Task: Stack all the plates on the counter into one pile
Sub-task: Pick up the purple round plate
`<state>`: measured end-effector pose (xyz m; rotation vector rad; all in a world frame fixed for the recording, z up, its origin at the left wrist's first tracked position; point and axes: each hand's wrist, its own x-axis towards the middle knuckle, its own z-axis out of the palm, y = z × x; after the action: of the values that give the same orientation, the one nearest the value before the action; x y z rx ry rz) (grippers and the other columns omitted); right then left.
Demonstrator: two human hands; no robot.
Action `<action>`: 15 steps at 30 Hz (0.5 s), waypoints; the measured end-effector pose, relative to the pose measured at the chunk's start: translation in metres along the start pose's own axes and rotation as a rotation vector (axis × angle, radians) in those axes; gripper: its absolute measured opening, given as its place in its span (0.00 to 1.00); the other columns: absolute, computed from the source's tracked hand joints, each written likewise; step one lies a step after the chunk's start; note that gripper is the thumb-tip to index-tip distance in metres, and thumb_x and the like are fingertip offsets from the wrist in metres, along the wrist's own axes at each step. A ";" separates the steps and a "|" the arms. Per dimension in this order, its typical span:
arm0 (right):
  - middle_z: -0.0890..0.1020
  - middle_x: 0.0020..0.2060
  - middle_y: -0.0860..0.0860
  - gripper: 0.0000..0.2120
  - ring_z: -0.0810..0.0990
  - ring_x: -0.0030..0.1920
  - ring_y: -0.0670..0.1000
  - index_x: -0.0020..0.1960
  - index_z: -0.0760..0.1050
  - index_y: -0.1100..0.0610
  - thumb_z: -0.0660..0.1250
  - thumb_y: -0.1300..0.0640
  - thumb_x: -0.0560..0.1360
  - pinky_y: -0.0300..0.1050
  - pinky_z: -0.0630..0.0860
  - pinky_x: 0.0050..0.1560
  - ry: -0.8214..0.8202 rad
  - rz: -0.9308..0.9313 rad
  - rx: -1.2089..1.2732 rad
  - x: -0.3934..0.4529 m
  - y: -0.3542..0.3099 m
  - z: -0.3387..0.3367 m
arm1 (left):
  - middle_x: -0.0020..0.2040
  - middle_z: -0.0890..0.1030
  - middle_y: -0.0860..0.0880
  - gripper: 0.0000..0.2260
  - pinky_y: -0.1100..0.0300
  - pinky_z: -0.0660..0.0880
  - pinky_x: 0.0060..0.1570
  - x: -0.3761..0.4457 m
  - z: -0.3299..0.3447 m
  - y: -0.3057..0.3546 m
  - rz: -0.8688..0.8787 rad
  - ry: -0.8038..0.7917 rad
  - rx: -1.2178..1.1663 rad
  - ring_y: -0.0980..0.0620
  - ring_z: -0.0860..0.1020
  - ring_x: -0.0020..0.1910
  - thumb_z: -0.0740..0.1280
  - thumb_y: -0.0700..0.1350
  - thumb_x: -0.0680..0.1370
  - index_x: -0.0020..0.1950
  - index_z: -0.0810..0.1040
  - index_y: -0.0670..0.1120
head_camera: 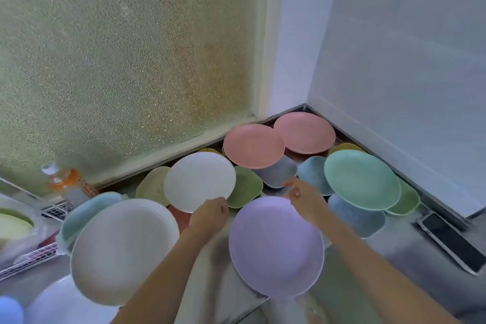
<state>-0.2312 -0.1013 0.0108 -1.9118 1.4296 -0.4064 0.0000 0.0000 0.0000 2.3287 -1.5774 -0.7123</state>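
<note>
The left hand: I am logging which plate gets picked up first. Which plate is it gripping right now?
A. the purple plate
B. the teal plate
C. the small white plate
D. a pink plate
C. The left hand is curled on the near rim of the small white plate, while the purple plate lies beside it under the right hand.
</note>
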 end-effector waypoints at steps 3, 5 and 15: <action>0.80 0.52 0.53 0.13 0.77 0.47 0.52 0.58 0.71 0.49 0.58 0.60 0.76 0.45 0.74 0.49 -0.015 0.137 -0.064 -0.028 0.039 0.009 | 0.38 0.73 0.47 0.07 0.55 0.68 0.42 -0.006 0.029 -0.007 -0.027 -0.101 0.081 0.47 0.71 0.42 0.59 0.43 0.76 0.37 0.69 0.44; 0.76 0.57 0.54 0.17 0.76 0.53 0.55 0.63 0.68 0.50 0.59 0.60 0.75 0.47 0.73 0.52 -0.020 0.251 -0.137 -0.051 0.059 0.016 | 0.41 0.74 0.48 0.05 0.57 0.68 0.43 -0.012 0.043 -0.010 -0.084 -0.152 0.079 0.49 0.70 0.42 0.61 0.45 0.76 0.45 0.72 0.44; 0.65 0.64 0.63 0.30 0.72 0.58 0.65 0.71 0.56 0.55 0.57 0.68 0.72 0.52 0.72 0.54 0.048 0.493 -0.020 -0.079 0.078 0.040 | 0.32 0.69 0.45 0.08 0.57 0.76 0.27 -0.016 0.057 -0.006 -0.290 -0.276 -0.503 0.48 0.67 0.28 0.62 0.43 0.60 0.34 0.64 0.42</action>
<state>-0.2879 -0.0253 -0.0591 -1.4994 1.8720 -0.2022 -0.0299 0.0213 -0.0472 2.1494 -0.9899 -1.3677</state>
